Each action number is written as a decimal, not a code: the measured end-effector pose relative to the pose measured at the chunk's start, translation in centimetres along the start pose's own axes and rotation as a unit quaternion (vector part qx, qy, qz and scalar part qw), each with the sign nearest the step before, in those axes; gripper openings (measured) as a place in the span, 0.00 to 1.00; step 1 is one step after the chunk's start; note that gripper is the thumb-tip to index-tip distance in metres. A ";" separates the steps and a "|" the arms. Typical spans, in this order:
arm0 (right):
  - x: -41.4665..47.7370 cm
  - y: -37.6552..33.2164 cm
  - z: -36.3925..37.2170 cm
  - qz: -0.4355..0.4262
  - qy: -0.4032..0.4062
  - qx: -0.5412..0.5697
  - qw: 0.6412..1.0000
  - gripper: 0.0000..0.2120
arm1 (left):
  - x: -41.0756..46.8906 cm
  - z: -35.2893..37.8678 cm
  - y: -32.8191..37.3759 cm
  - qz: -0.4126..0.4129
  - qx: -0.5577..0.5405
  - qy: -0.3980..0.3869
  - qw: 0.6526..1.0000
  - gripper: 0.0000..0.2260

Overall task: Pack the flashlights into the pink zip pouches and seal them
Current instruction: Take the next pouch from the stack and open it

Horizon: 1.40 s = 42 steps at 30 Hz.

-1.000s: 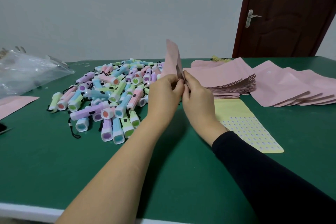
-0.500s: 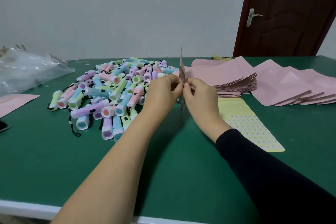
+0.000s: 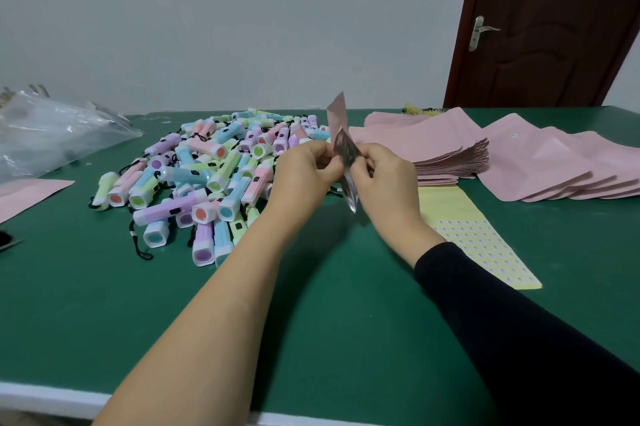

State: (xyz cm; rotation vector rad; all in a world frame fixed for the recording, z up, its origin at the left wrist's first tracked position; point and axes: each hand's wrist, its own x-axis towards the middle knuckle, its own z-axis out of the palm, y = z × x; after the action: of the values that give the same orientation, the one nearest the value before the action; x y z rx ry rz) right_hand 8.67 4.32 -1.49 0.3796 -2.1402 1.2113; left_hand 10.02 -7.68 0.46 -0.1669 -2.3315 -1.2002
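I hold one pink zip pouch [image 3: 337, 117] upright, edge-on, above the green table [image 3: 329, 304]. My left hand [image 3: 304, 173] pinches one side of its mouth and my right hand [image 3: 384, 176] pinches the other, and the mouth is parted a little so the silvery inside shows. A heap of pastel flashlights [image 3: 207, 176] with black wrist cords lies to the left of my hands. A stack of flat pink pouches [image 3: 433, 145] sits just right of my hands, and more pouches [image 3: 554, 162] fan out beyond it.
A yellow sheet of small round stickers [image 3: 478, 235] lies under my right wrist. A crumpled clear plastic bag [image 3: 52, 135] and one pink pouch [image 3: 27, 197] are at the far left. A brown door [image 3: 547, 27] stands behind the table's right end.
The pouch has turned from showing its flat pink face to edge-on, and my fingers have pulled its mouth apart, exposing the silvery lining. Both hands stayed in about the same place.
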 end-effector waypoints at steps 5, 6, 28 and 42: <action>-0.2 -0.1 0.1 0.000 -0.041 -0.020 0.999 0.12 | -0.1 0.5 0.0 0.010 0.006 0.002 1.000 0.06; -0.2 -0.2 0.1 0.006 -0.058 -0.025 0.998 0.15 | -0.1 0.6 -0.1 0.011 0.014 0.000 1.000 0.06; -0.3 0.8 -0.3 0.001 -0.127 -0.159 0.979 0.33 | -1.0 2.5 1.4 -0.101 -0.156 -0.122 0.975 0.29; -0.3 0.5 0.1 0.008 -0.093 -0.058 0.994 0.42 | -0.8 1.7 0.9 -0.173 -0.105 -0.057 0.978 0.39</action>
State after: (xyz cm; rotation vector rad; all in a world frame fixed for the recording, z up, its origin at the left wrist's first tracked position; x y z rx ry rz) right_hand 8.59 4.51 -2.04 0.4412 -2.3639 1.0915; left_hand 10.36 -5.72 -0.05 0.1082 -2.3945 -1.6459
